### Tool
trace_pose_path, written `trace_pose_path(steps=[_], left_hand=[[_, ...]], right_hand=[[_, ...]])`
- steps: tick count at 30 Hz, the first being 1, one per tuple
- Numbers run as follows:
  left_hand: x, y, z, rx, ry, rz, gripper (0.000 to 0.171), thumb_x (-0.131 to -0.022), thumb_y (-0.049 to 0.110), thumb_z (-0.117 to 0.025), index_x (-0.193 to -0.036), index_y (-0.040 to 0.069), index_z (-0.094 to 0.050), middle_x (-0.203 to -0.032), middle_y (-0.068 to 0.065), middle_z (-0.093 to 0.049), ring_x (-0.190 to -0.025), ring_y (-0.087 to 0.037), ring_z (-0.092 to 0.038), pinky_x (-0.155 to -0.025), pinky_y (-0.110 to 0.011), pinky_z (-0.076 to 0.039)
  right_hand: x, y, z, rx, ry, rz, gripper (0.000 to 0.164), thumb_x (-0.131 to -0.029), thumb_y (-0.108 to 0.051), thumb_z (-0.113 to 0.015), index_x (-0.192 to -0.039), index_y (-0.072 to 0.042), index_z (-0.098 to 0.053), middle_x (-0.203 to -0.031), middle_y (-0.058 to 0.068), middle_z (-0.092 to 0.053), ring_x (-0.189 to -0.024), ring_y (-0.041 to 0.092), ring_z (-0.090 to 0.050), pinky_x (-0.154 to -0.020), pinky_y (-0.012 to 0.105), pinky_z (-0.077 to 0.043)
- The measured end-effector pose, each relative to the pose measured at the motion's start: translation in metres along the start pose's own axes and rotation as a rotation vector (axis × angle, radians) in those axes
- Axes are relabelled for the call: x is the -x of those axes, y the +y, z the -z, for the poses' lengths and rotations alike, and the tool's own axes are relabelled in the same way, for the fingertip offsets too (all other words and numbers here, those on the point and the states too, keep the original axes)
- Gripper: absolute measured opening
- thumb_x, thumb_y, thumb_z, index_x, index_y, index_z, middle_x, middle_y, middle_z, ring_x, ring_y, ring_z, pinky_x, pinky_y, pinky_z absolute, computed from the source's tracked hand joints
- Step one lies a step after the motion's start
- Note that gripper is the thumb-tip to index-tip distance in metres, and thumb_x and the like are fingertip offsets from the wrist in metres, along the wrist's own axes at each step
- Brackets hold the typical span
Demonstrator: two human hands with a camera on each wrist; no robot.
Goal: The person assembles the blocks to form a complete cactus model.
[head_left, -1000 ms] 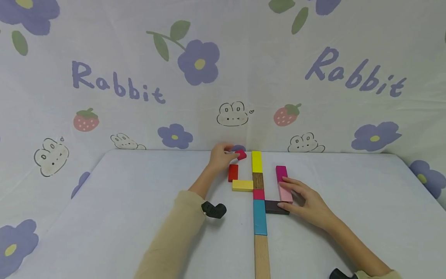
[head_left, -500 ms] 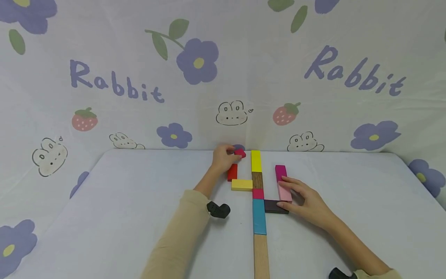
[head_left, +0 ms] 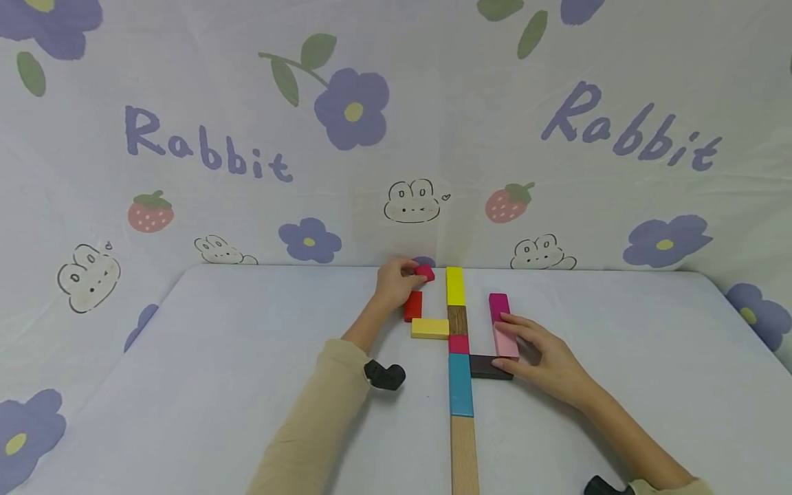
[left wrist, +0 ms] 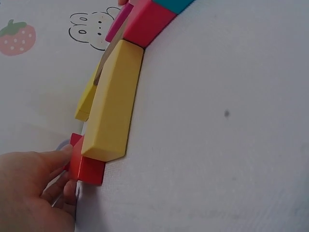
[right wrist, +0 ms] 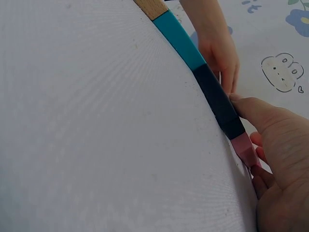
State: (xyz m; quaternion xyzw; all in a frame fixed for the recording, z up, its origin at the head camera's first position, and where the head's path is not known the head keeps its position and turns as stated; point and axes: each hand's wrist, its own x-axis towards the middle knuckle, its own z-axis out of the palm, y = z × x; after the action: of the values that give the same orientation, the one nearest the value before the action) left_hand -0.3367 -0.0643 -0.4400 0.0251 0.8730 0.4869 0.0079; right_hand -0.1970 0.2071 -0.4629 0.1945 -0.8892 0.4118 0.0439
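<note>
At the back of the table my left hand (head_left: 396, 282) pinches a small crimson wooden block (head_left: 425, 273) between thumb and fingers. A red block (head_left: 413, 306) lies just in front, meeting the end of a pale yellow block (head_left: 430, 328). In the left wrist view the red block (left wrist: 91, 169) partly hides the crimson one. My right hand (head_left: 551, 361) rests on the right-hand blocks, its thumb on a black block (head_left: 482, 366) and its fingertips against a pink block (head_left: 506, 344). Beyond the pink block lies a magenta block (head_left: 498, 306) in line with it.
A straight row runs away from me: natural wood (head_left: 464, 454), blue (head_left: 460, 385), crimson (head_left: 458, 344), brown (head_left: 457, 320) and bright yellow blocks (head_left: 454, 285). The pale yellow and black blocks branch off it. A rabbit-print cloth (head_left: 260, 206) hangs behind the white table (head_left: 216, 385).
My left hand has shifted slightly right, and the crimson block in it has turned and moved a little left to sit nearer the red block's far end. My right hand looks unchanged.
</note>
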Motion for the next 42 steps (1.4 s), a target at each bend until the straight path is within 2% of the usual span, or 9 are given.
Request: trace_pose_path(steps=[6, 19, 31, 42], left_hand=[[0.001, -0.002, 0.006, -0.027, -0.018, -0.007, 0.036, -0.102, 0.012, -0.07, -0.136, 0.0, -0.066, -0.134, -0.017, -0.065, -0.122, -0.032, -0.06, -0.101, -0.038, -0.059], [0.005, -0.01, 0.019, -0.069, -0.056, -0.074, 0.034, -0.102, 0.011, -0.07, -0.135, 0.002, -0.068, -0.133, -0.018, -0.065, -0.121, -0.033, -0.063, -0.102, -0.039, -0.058], [0.01, -0.019, 0.03, -0.104, -0.083, -0.117, 0.034, -0.102, 0.01, -0.069, -0.134, 0.0, -0.069, -0.135, -0.019, -0.066, -0.121, -0.035, -0.062, -0.105, -0.042, -0.055], [0.007, -0.027, 0.035, -0.081, -0.125, -0.113, 0.035, -0.104, 0.012, -0.067, -0.137, 0.001, -0.068, -0.134, -0.018, -0.067, -0.122, -0.034, -0.061, -0.107, -0.043, -0.053]], right_hand=[[0.0, 0.0, 0.0, -0.002, 0.003, 0.002, 0.062, -0.089, -0.022, -0.086, -0.143, -0.002, -0.064, -0.157, 0.022, -0.052, -0.148, 0.049, -0.041, -0.117, 0.071, -0.034], [0.001, 0.0, 0.001, -0.001, 0.003, -0.005, 0.062, -0.089, -0.023, -0.086, -0.143, -0.003, -0.064, -0.157, 0.021, -0.051, -0.148, 0.048, -0.041, -0.117, 0.07, -0.035], [0.001, 0.001, 0.001, 0.001, 0.0, -0.008, 0.062, -0.09, -0.024, -0.086, -0.143, -0.003, -0.064, -0.157, 0.021, -0.051, -0.148, 0.048, -0.041, -0.116, 0.07, -0.035], [-0.001, 0.0, 0.0, 0.009, 0.003, -0.002, 0.062, -0.089, -0.023, -0.086, -0.143, -0.003, -0.064, -0.156, 0.021, -0.052, -0.148, 0.048, -0.042, -0.116, 0.07, -0.036]])
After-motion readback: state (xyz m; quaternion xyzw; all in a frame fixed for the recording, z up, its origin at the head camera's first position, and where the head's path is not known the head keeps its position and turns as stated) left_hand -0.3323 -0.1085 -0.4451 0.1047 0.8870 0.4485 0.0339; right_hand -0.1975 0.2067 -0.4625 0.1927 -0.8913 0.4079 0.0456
